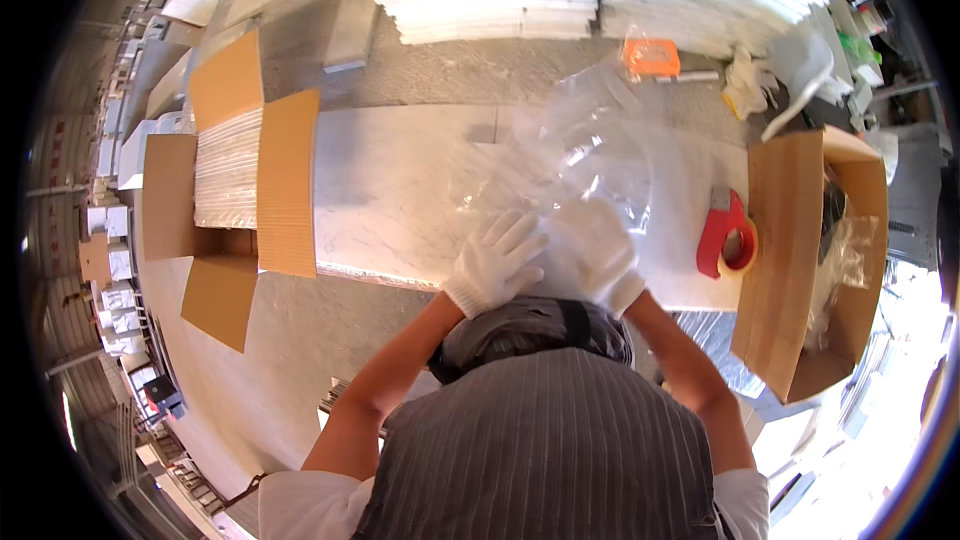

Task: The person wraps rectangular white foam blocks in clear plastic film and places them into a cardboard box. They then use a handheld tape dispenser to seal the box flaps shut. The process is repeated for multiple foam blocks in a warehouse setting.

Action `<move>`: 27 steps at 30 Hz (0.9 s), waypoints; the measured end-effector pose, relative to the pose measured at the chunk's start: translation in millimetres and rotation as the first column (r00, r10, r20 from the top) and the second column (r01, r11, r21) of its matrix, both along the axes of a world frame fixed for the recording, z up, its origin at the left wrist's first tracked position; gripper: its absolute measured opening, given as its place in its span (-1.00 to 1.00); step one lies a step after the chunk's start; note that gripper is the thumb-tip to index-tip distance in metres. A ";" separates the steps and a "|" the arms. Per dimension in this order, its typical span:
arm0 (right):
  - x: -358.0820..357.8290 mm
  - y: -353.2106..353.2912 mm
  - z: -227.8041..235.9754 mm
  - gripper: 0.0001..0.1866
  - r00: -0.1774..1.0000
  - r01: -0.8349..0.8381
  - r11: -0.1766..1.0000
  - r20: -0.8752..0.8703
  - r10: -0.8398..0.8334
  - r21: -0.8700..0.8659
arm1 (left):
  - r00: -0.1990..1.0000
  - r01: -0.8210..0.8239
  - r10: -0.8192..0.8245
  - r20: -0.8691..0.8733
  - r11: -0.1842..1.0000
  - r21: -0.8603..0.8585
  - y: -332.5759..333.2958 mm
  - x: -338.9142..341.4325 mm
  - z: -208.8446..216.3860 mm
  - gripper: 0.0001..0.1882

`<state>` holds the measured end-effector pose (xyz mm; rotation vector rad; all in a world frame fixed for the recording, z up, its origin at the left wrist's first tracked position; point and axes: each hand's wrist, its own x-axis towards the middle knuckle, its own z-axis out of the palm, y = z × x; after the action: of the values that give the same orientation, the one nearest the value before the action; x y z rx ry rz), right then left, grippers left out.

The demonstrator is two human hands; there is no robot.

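My left hand point(497, 262), in a white glove, lies with its fingers spread at the near edge of a white, faintly veined slab point(390, 175). Beside it, my right hand point(603, 258), gloved too, is smeared by motion, so its fingers cannot be made out. A crumpled clear plastic bag point(610, 145) stretches from in front of both hands toward the far side of the slab. Whether anything is inside the bag is hard to see through its glare. To the right of my right hand, a red tape dispenser point(716, 235) with a tape roll rests on the slab.
At the left stands an open cardboard box point(288, 185) packed with thin upright white pieces. Another cardboard box point(785, 260) on the right holds clear plastic. Stacked white slabs point(460, 10), an orange box point(652, 57) and a loose glove point(748, 83) lie farther back.
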<state>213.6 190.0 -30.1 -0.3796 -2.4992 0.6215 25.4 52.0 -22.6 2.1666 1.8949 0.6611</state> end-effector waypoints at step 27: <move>0.9 118.4 -58.3 -0.58 0.743 0.600 0.396 0.300 -0.599 -0.695 | 0.317 -0.627 0.725 0.612 0.644 -0.438 53.9 -121.7 -41.2 -0.76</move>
<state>214.4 308.4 -88.5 -1.5289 -1.7116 1.3153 -96.3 105.9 -63.7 0.6078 2.1280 1.2818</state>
